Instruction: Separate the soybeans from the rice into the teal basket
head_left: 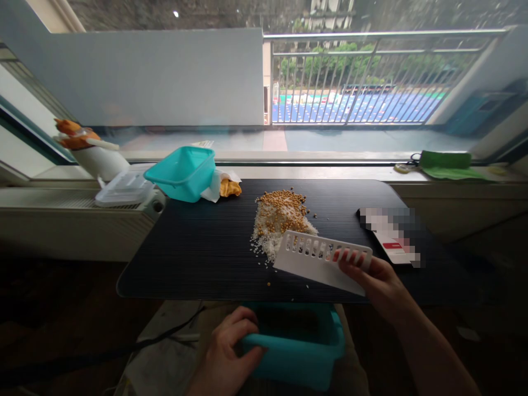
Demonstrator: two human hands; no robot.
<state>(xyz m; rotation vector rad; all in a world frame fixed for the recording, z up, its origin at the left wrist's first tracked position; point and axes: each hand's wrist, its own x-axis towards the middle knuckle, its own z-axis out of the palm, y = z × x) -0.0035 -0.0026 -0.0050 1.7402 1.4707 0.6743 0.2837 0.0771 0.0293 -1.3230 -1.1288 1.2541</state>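
Turquoise lower tub (295, 360): contents unclear | left grip (231, 345) clamped on rim (295, 344) | right grip (381, 280) clamped on slotted sheet (315, 271)

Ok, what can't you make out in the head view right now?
In the head view:
Contents of the lower teal bin: lost in dark shadow.
Near right side of the pile: partly hidden by the white slotted board.
Face of the flat item, right: mostly pixelated.
Forearm beyond the left hand: cut off by the bottom edge.
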